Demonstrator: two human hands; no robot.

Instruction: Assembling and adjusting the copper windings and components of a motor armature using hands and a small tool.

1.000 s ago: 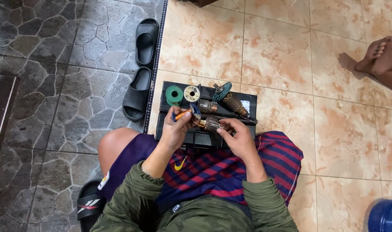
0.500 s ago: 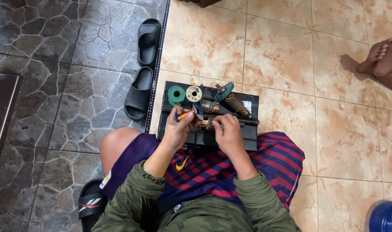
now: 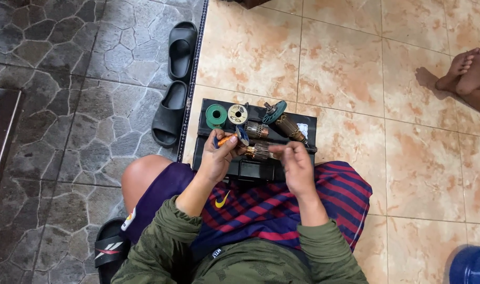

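You sit on the tiled floor (image 3: 356,73) with a black case (image 3: 208,139) in front of your knees. Your left hand (image 3: 218,158) is closed around an orange-handled tool (image 3: 227,139), its tip at a copper-wound armature (image 3: 258,151) that your right hand (image 3: 298,165) pinches from the other end, just above the case. The work looks mid-way: two more armatures, one (image 3: 257,129) beside it and one (image 3: 290,128) further right, and a green spool (image 3: 216,114) and a pale spool (image 3: 237,113) lie untouched on the case.
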